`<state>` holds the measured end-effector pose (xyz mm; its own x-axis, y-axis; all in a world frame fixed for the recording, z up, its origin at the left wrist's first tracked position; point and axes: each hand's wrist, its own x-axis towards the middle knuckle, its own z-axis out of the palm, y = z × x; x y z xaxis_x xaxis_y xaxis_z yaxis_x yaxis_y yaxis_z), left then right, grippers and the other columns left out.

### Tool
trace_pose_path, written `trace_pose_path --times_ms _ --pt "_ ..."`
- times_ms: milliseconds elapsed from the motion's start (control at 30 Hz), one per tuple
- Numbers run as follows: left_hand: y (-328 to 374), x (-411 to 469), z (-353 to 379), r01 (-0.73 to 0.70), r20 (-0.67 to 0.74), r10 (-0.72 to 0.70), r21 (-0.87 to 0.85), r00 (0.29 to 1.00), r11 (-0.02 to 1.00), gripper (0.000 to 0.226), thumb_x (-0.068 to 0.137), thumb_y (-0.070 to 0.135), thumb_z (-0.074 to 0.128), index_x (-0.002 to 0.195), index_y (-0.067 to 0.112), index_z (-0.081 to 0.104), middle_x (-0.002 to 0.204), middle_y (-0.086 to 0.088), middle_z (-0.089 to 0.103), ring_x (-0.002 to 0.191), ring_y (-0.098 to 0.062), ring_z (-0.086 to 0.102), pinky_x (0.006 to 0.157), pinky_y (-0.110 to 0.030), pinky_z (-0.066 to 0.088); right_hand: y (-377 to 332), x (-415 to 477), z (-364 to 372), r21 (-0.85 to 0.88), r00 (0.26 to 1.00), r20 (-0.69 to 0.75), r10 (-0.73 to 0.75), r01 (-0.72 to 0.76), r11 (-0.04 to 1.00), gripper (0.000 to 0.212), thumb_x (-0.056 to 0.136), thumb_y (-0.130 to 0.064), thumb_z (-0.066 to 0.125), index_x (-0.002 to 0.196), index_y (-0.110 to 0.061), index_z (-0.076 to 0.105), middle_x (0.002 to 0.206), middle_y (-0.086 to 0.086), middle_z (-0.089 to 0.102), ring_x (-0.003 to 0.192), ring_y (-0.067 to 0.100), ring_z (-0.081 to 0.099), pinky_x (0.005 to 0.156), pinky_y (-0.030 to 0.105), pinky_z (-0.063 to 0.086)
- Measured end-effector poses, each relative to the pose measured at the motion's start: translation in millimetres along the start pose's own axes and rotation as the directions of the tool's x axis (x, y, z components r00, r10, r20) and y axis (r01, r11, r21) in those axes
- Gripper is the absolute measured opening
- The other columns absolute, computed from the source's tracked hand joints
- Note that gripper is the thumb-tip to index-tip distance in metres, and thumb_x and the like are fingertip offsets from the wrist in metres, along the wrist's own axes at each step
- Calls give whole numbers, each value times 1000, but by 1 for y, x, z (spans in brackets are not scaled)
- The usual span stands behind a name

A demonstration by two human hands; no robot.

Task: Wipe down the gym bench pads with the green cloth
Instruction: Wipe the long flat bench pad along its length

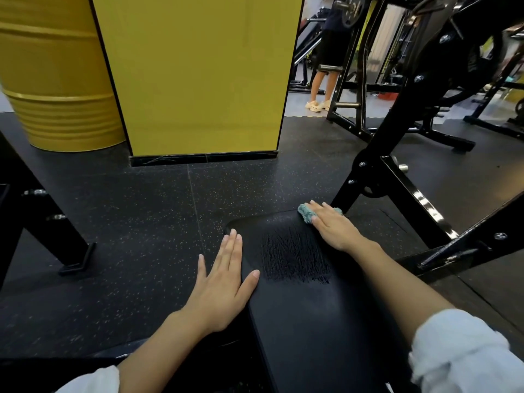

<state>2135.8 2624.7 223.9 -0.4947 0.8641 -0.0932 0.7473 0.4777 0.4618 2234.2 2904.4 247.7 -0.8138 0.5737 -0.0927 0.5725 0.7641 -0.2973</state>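
Right hand: the right hand (333, 226) lies flat with its fingers pressed close together, pushing down on the green cloth (306, 213).
Green cloth: it is bunched up under the right hand's fingers, at the far right corner of the bench pad (306, 307). Fuzzy bits stick out on both sides of the hand.
Left hand: the left hand (224, 282) is spread wide and flat on the left edge of the pad. The thumb lies on top of the pad and the other fingers hang over the side. It holds nothing.
Bench pad: black and smooth, with a streaky patch (295, 258) between the two hands.
Sleeves: white sleeves (465, 355) are pushed up on both arms.
Bench frame: a black metal frame (397, 177) stands just past the cloth.
Floor: dark speckled floor (136, 222) lies around the bench.
Farther away: a yellow pillar (195, 72) and a yellow barrel (54, 72) stand well apart from the bench.
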Motion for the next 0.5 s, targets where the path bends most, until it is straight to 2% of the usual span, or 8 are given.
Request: trace_pose_path --times_ms 100,233,400,500 --pt "0 0 -1 -2 3 2 -4 1000 1000 80 88 61 6 148 21 -28 152 13 -38 140 -1 -33 118 -48 -16 -11 -18 3 -45 1000 -3 5 -5 999 48 105 -35 21 153 -36 15 161 -17 8 149 8 2 120 49 6" --pt "0 0 -2 -9 11 10 -20 1000 1000 79 92 61 11 149 21 -27 152 13 -38 140 -2 -32 118 -49 -15 -36 -73 7 -86 994 60 -86 91 992 48 105 -37 20 152 -41 11 159 -23 3 147 1 -4 118 46 -2" --pt "-4 0 -2 -36 -7 36 -65 999 997 65 104 43 18 149 23 -25 153 15 -35 141 0 -30 119 -52 -12 -93 -140 29 -42 962 104 -254 260 965 48 105 -39 21 150 -48 8 156 -31 -3 143 -7 -11 115 37 -9" --pt "-7 -2 -3 -44 -12 43 -43 999 998 61 105 38 15 149 24 -25 154 15 -34 141 0 -30 119 -51 -13 -108 -152 38 -39 956 88 -279 284 958 47 105 -40 19 149 -49 7 156 -31 -4 143 -8 -13 114 35 -11"
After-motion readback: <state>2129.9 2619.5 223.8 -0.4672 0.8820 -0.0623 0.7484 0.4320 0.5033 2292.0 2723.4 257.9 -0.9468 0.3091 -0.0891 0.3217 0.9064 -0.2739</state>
